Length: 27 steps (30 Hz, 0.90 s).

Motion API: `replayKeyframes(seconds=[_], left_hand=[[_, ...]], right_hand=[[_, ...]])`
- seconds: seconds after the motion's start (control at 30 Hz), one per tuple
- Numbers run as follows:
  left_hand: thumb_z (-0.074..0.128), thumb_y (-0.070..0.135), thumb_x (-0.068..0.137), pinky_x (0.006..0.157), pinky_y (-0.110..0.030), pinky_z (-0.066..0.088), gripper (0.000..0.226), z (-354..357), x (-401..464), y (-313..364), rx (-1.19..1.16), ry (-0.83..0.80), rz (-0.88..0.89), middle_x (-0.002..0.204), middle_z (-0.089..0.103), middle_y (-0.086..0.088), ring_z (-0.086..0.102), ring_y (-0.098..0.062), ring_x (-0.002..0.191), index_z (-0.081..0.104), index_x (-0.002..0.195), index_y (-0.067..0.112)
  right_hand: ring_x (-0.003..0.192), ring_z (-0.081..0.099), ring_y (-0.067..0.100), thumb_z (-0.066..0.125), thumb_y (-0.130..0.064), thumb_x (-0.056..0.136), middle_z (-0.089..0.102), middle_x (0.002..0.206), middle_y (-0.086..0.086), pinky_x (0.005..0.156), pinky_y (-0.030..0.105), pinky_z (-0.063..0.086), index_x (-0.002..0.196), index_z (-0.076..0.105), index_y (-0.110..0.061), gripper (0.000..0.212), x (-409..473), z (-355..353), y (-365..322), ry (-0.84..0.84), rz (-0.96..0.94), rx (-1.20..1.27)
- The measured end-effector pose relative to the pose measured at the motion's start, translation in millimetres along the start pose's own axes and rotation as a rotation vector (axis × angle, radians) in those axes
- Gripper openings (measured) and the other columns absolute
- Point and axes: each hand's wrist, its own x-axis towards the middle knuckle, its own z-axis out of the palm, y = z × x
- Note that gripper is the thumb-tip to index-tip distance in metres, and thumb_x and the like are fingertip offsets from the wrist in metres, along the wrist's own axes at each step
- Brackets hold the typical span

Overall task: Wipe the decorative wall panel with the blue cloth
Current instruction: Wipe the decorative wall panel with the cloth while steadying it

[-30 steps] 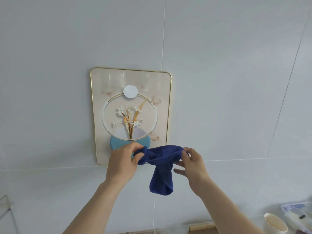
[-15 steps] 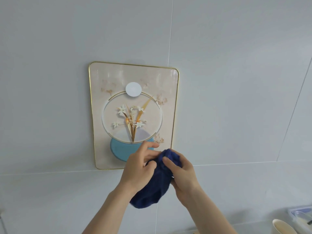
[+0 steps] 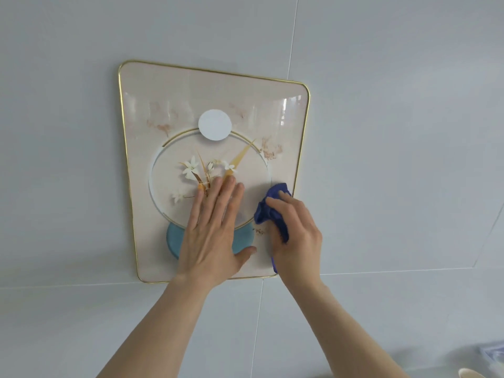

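**Cloth pressed to the panel's lower right, flat palm beside it**

Head view: The decorative panel (image 3: 169,105) hangs on a pale grey tiled wall (image 3: 395,132), its thin gold frame running round rounded corners. On its face, a white disc (image 3: 215,124) sits at the top of a large gold ring, and white flowers (image 3: 192,167) with gold leaves fill the ring's middle. A teal disc (image 3: 174,238) overlaps the ring's bottom.

The left hand (image 3: 214,233) lies flat on the panel with fingers spread and straight, its palm covering most of the teal disc and its fingertips reaching the flower stems inside the ring. The right hand (image 3: 296,236) is just beside it, toward the panel's lower right corner, fingers curled and closed over the bunched blue cloth (image 3: 272,205). The cloth is pressed against the panel near the right frame edge, sticking out above and to the left of the fingers.
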Motion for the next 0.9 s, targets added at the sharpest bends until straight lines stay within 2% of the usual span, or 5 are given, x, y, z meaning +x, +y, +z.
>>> replayKeyframes(seconds=[0.23, 0.47, 0.6, 0.7, 0.9], left_hand=[[0.07, 0.076, 0.067, 0.129, -0.054, 0.001, 0.134, 33, 6, -15, 0.006, 0.046, 0.04, 0.173, 0.0, -0.007, -0.005, -0.028, 0.16, 0.003, 0.163, 0.011], [0.07, 0.074, 0.06, 0.129, -0.053, -0.002, 0.14, 40, 8, -17, 0.051, 0.058, 0.035, 0.172, -0.007, -0.005, -0.009, -0.026, 0.16, -0.002, 0.163, 0.012], [0.07, 0.078, 0.059, 0.129, -0.054, -0.001, 0.142, 38, 8, -17, 0.052, 0.052, 0.04, 0.173, -0.005, -0.006, -0.007, -0.027, 0.16, -0.001, 0.163, 0.012], [0.077, 0.08, 0.049, 0.129, -0.051, -0.006, 0.154, 34, 9, -16, 0.06, 0.026, 0.023, 0.172, -0.005, -0.005, -0.009, -0.026, 0.16, -0.001, 0.163, 0.012], [0.08, 0.079, 0.047, 0.129, -0.051, -0.007, 0.158, 29, 8, -14, 0.075, -0.019, 0.002, 0.172, -0.008, -0.004, -0.012, -0.025, 0.159, -0.005, 0.163, 0.013]], right_hand=[[0.154, 0.028, 0.033, 0.059, -0.015, 0.101, 0.041, 0.159, 0.015, 0.113, 0.052, 0.045, 0.136, 0.066, -0.016, 0.035, -34, 27, 32, -0.168, -0.22, -0.168], [0.15, 0.037, 0.027, 0.068, 0.018, 0.085, 0.055, 0.147, 0.006, 0.111, 0.047, 0.046, 0.125, 0.073, -0.015, 0.052, -64, 30, 61, -0.254, -0.404, -0.237], [0.143, 0.046, 0.029, 0.064, 0.018, 0.085, 0.064, 0.14, 0.007, 0.113, 0.052, 0.045, 0.116, 0.077, -0.016, 0.048, -54, 24, 63, -0.238, -0.464, -0.293], [0.138, 0.05, 0.033, 0.06, 0.009, 0.093, 0.067, 0.134, 0.013, 0.112, 0.054, 0.044, 0.108, 0.081, -0.014, 0.034, -26, 20, 57, -0.085, -0.378, -0.303], [0.13, 0.057, 0.037, 0.063, 0.006, 0.096, 0.069, 0.129, 0.015, 0.1, 0.044, 0.054, 0.099, 0.082, -0.01, 0.026, 3, 20, 49, 0.073, -0.305, -0.261]])
